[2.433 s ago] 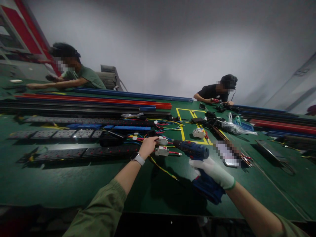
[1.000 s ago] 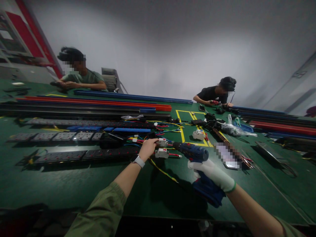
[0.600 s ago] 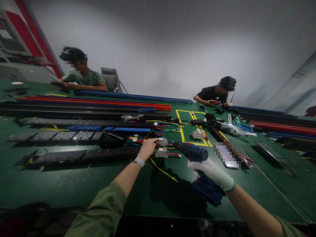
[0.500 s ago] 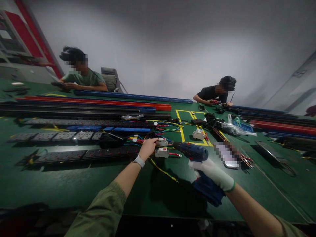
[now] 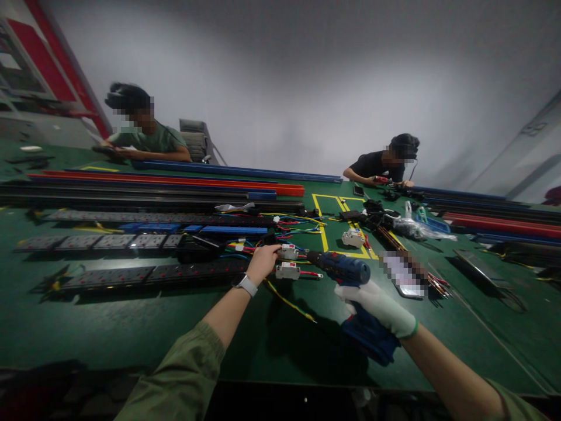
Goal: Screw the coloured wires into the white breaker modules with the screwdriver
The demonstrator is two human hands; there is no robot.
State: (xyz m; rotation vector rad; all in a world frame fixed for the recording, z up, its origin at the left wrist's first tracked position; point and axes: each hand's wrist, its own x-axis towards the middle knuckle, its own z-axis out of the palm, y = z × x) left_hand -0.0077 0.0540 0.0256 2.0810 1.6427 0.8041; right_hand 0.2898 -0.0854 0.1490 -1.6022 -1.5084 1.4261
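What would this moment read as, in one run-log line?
left hand: holding white breaker | right hand: gloved, gripping blue cordless drill | drill: aimed at breaker

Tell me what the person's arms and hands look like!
The left hand is bare, with a white-banded watch at the wrist and an olive-green left sleeve. The right hand wears a white glove with a green cuff; the right sleeve is olive too.

1 blue drill [image 5: 339,268], 3 white breakers [image 5: 287,270], 2 co-workers [image 5: 144,137], 1 chair [image 5: 195,140].
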